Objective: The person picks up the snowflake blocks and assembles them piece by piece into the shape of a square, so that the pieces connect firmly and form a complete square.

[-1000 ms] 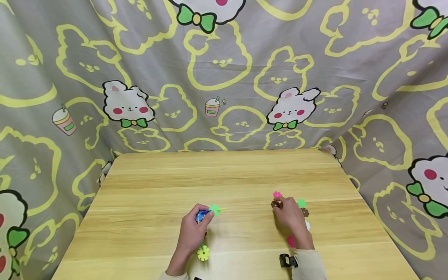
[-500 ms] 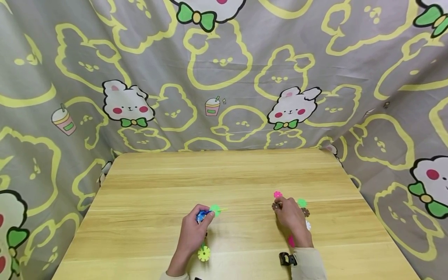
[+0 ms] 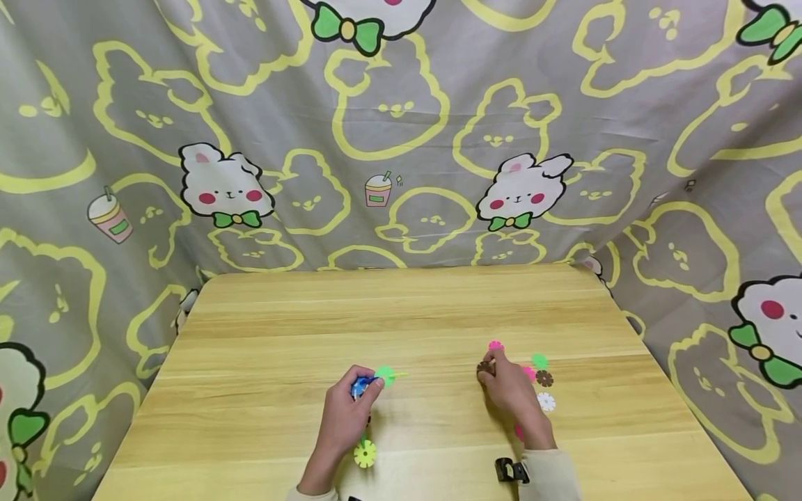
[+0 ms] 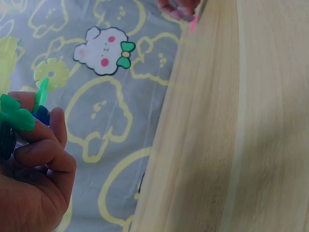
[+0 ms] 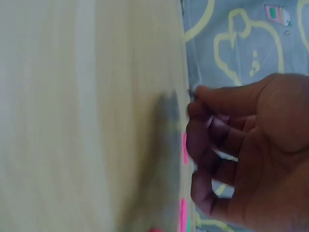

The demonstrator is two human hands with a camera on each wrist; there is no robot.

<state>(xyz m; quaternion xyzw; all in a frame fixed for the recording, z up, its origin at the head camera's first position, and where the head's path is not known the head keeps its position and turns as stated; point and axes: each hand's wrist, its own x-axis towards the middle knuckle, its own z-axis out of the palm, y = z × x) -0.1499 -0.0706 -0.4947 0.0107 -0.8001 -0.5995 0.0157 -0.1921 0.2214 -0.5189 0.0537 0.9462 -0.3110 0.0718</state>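
In the head view my left hand grips a cluster of joined snowflake discs. A blue disc, a light green disc and a yellow disc stick out of it; the rest is hidden by the palm. The left wrist view shows green discs and a pale yellow disc beyond the curled fingers. On the right, my right hand pinches a brown snowflake disc between thumb and index finger. Only its dark edge shows in the right wrist view.
Loose discs lie around the right hand: a pink disc ahead of it, and a green disc, another brown disc and a white disc to its right. A wooden tabletop meets a patterned cloth behind.
My right hand has shifted slightly left with the brown disc, baring a pink disc and more of the white one. The left hand and its cluster have stayed put.
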